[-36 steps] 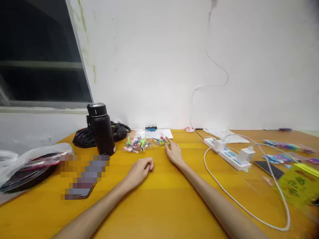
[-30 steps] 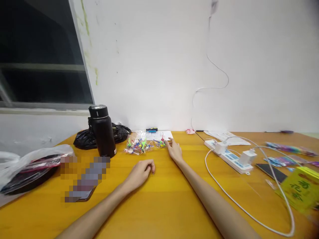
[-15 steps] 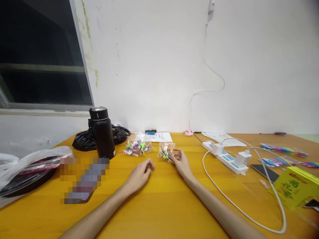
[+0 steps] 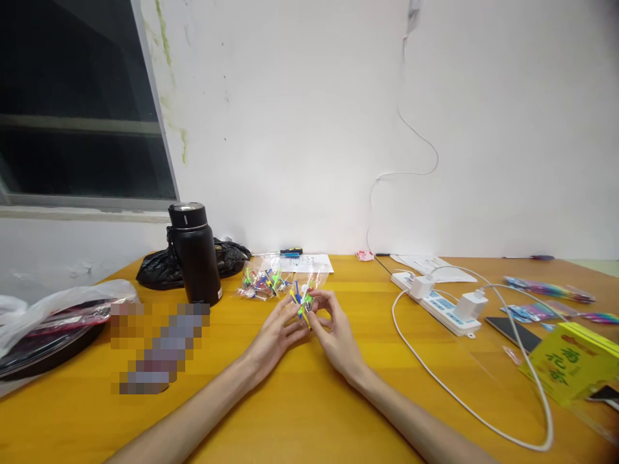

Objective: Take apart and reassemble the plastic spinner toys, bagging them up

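A small clear plastic bag of colourful plastic pieces, with blue, yellow and green parts showing, is between my two hands over the middle of the table. My left hand has its fingers closed at the bag's lower left side. From the right, my right hand pinches the bag with thumb and fingers. Part of the bag is hidden behind the fingertips. Just beyond my left hand lies another clear bag of similar small pieces, which neither hand touches.
At left stand a black flask and a black plastic bag. A white power strip with a looping white cable lies at right, near a yellow box. A screwdriver and papers lie by the wall.
My right hand has brought the small bag a little left and nearer. My left hand has moved up to it, and both hands now hold it.
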A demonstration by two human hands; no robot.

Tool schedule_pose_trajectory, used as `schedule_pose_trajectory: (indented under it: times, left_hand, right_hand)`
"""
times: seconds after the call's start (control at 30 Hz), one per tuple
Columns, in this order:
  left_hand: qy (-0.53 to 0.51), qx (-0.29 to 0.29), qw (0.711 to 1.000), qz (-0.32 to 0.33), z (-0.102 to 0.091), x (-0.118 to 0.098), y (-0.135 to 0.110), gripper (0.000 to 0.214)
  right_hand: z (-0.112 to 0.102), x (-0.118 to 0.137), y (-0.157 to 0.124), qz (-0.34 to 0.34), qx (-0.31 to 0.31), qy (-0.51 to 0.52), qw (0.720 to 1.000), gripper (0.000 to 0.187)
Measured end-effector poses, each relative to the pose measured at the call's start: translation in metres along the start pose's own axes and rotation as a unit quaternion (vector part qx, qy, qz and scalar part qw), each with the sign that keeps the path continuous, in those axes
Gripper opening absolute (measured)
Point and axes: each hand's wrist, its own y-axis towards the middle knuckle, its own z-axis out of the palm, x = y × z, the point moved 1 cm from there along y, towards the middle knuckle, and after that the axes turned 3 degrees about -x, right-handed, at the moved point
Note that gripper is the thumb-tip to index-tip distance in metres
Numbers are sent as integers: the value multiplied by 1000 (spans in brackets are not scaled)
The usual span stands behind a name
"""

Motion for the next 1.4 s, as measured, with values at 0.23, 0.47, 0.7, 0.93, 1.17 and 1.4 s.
schedule_pose_trajectory:
  times: [0.23, 0.47, 0.7, 0.93, 1.17, 1.4]
  left_hand:
    - [5, -46, 998, 44, 4, -8, -5, 50]
    - [45, -97, 993, 44, 2, -13, -3, 66]
    - [65, -79, 993, 61, -4, -23, 3, 70]
    - [144, -58, 985, 73, -16, -40, 5, 63]
    - [231, -99, 967, 42, -36, -43, -13, 66]
    - [269, -86, 959, 12, -35, -41, -16, 67]
  right_hand:
    - [-5, 9, -1, -59, 49, -39, 996, 16]
    - [-13, 12, 3, -41, 26, -46, 998, 27]
    - [-33, 17, 16, -20, -135, -33, 990, 26]
    - [-46, 13, 28, -37, -148, -37, 988, 28]
    - [-36, 19, 21, -40, -50, -97, 993, 43]
    - [-34, 21, 21, -44, -45, -121, 991, 44]
